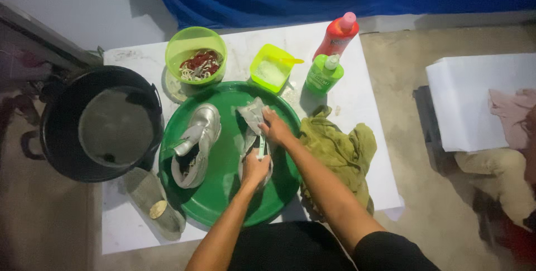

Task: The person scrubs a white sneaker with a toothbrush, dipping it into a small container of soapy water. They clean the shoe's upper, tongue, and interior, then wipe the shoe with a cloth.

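Concrete floor, blue sheet behind, white table (357, 109) under everything. Black bucket (100, 123) at the table's left edge, water inside. Big green basin (220, 190) mid-table; olive rag (338, 148) bunched just right of it. In the basin: one silver shoe (195, 142) on its side, left half, untouched. The other shoe (252, 116) is the one in hand, right half of the basin, long axis running roughly away from me; toe or heel end I can't tell, it's mostly covered. My right hand (274, 127) is clenched on its far end, my left hand (255, 169) clamped over the near end with a pale brush handle (261, 147) between them. Judgement: light, soft upper, stiffer sole, likely wet and slick, so best gripped at the sole edge. Behind the basin: green bowl (195, 56) with laces, small green tub (272, 70), green bottle (324, 74), red bottle (336, 36).
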